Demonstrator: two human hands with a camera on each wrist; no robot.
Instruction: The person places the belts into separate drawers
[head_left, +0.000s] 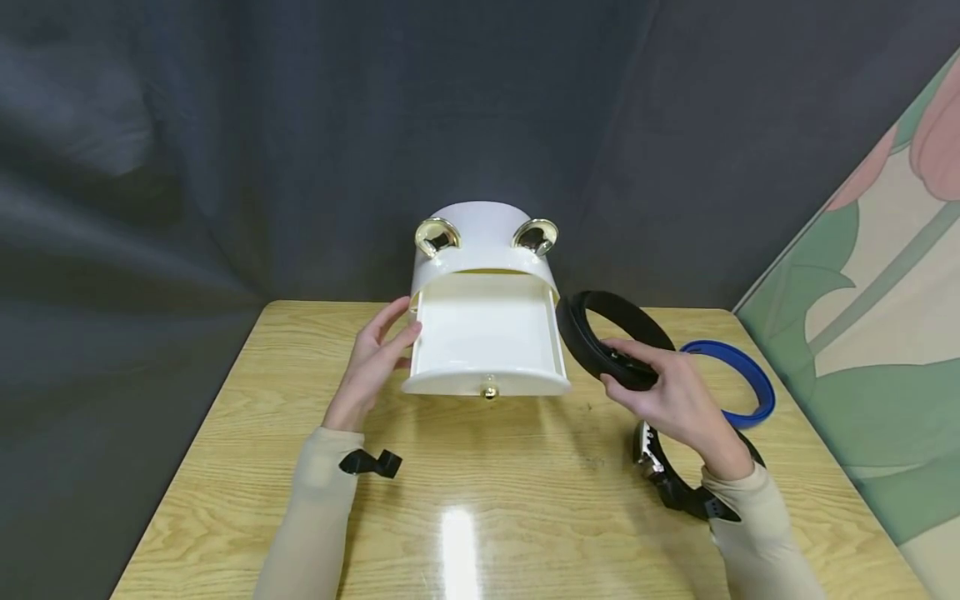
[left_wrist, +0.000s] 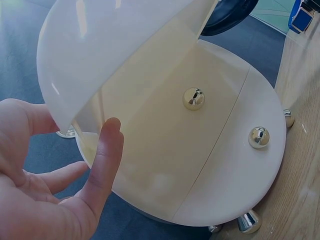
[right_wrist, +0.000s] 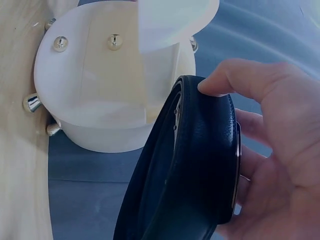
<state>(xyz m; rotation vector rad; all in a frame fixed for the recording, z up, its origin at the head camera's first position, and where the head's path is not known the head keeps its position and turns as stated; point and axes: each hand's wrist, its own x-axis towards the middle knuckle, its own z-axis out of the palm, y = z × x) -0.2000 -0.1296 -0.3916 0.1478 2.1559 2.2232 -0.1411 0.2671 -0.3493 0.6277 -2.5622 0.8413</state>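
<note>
Already, drawer [head_left: 487, 325] is out; right grip [head_left: 675, 387] grasps black belt [right_wrist: 202, 145], outside it; left grip [head_left: 375, 346] rests relaxed alongside; blue belt [head_left: 764, 390] remains on counter [head_left: 540, 500].

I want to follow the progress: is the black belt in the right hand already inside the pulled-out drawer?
No, the right hand holds the black belt outside the drawer, to its right in the head view.

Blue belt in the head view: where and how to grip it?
Probably best: pinch the blue belt by its band on the loop's right side in that view, from above, straddling it. It rests as an open loop with that stretch exposed; the right hand hides its lower left, and the silver-buckled belt sits nearer the camera.
</note>
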